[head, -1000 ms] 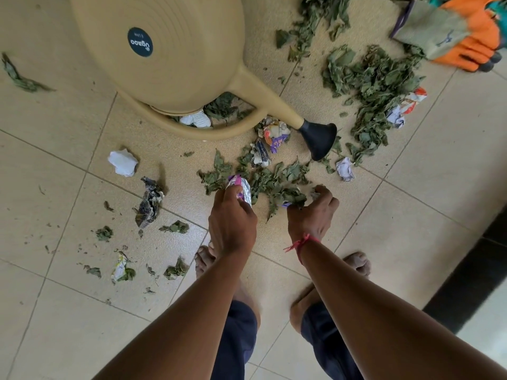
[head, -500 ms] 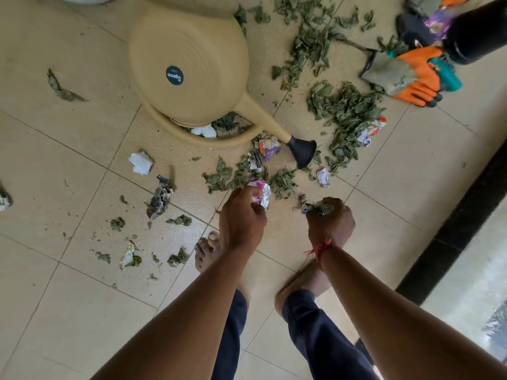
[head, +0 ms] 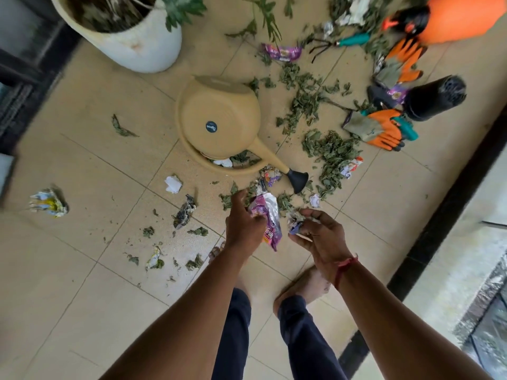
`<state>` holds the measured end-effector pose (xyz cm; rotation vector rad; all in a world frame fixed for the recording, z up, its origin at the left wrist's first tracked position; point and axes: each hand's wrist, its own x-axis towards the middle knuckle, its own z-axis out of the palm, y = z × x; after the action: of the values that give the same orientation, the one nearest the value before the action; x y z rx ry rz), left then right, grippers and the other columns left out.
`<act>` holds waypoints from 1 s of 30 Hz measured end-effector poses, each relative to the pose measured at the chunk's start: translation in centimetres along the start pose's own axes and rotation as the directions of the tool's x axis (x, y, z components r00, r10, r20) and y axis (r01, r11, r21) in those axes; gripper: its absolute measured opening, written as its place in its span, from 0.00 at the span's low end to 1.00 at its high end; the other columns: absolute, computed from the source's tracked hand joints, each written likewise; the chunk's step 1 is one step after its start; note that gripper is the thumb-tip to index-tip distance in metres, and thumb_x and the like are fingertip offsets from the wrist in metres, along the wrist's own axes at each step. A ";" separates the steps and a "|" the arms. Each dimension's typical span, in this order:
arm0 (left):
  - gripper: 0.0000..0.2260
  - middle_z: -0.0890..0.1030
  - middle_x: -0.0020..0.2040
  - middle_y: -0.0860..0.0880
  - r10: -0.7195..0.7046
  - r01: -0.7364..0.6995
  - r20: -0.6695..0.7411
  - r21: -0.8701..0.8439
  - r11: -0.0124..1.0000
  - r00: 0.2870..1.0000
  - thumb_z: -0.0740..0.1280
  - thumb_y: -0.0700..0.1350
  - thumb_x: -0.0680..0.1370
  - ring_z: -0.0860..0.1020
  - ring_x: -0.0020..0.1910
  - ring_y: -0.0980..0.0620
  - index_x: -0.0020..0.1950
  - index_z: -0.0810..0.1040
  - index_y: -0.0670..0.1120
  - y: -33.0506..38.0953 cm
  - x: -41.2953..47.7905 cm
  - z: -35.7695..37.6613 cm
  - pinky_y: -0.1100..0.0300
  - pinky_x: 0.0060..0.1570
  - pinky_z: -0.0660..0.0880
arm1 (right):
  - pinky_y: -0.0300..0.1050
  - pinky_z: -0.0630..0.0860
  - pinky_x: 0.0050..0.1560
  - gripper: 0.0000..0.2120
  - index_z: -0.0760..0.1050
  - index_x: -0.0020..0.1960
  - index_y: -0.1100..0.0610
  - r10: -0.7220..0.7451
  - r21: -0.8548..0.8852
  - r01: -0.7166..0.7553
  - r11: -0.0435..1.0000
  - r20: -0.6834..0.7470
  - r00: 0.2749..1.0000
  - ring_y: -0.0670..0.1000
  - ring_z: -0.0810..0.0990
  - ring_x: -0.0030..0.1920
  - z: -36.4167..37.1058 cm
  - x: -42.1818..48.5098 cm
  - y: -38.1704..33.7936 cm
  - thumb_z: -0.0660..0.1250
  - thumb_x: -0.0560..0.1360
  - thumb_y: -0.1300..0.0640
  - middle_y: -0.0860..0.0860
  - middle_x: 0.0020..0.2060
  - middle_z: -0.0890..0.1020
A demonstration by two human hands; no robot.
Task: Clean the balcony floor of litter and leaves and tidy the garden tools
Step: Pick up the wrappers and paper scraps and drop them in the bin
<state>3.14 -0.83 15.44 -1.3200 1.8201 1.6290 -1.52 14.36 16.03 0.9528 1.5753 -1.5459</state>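
My left hand point(head: 244, 223) grips a crumpled purple and silver wrapper point(head: 270, 218), held up above the floor. My right hand point(head: 321, 234) holds a small crumpled scrap of litter point(head: 295, 222) with bits of leaf. Below them, dry green leaves point(head: 329, 154) and paper scraps lie scattered over the beige tiles. A tan watering can point(head: 219, 119) lies on its side, its black spout head point(head: 297, 181) just beyond my hands. Orange and grey gloves point(head: 381, 127) and a teal-handled hand rake point(head: 340, 42) lie at the far right.
A white plant pot point(head: 131, 42) stands at the back left. A black cylinder point(head: 433, 98) and an orange sprayer point(head: 452, 17) are at the back right. Crumpled litter point(head: 49, 202) and a white paper ball point(head: 173, 184) lie to the left. My bare feet point(head: 304, 286) stand below.
I have risen and the view has pulled back from the floor. Both hands lifted up with the wrapper and scrap they picked from the leaves; the right hand has turned palm-up.
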 end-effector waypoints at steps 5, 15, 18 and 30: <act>0.18 0.83 0.51 0.48 -0.050 0.046 -0.042 -0.096 0.994 0.998 0.73 0.39 0.70 0.82 0.48 0.47 0.57 0.79 0.52 2.5 -3.9 -2.8 0.44 0.47 0.82 | 0.50 0.81 0.48 0.15 0.79 0.47 0.59 -0.024 -0.021 0.024 0.999 0.031 0.999 0.55 0.82 0.42 1.6 -5.5 -2.8 0.64 0.69 0.76 0.56 0.41 0.84; 0.06 0.74 0.30 0.48 -0.214 0.169 -0.108 -0.325 0.931 0.971 0.69 0.35 0.71 0.68 0.32 0.52 0.36 0.76 0.43 6.8 -14.3 -8.2 0.56 0.33 0.63 | 0.57 0.79 0.51 0.12 0.80 0.49 0.58 -0.069 -0.158 0.089 0.983 0.130 0.989 0.53 0.82 0.41 5.4 -16.9 -6.9 0.63 0.73 0.71 0.54 0.41 0.84; 0.11 0.74 0.25 0.51 -0.245 0.173 -0.169 -0.356 0.918 0.955 0.66 0.34 0.73 0.67 0.22 0.58 0.32 0.73 0.44 8.3 -18.0 -11.0 0.66 0.25 0.62 | 0.57 0.78 0.52 0.10 0.80 0.51 0.59 -0.043 -0.237 0.095 0.967 0.213 0.976 0.55 0.81 0.44 7.2 -20.5 -7.8 0.65 0.74 0.69 0.57 0.43 0.83; 0.06 0.81 0.32 0.49 -0.317 0.103 -0.381 -0.487 0.867 0.869 0.69 0.39 0.71 0.78 0.35 0.49 0.34 0.78 0.47 9.5 -27.9 -20.1 0.63 0.31 0.68 | 0.47 0.81 0.35 0.05 0.81 0.49 0.60 0.035 -0.506 0.247 0.826 0.484 0.875 0.49 0.83 0.35 15.9 -32.6 -5.9 0.66 0.76 0.65 0.57 0.37 0.84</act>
<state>15.45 -9.22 47.89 -2.1855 1.4680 1.7938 8.46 -2.17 47.23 0.1326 1.5862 -1.1538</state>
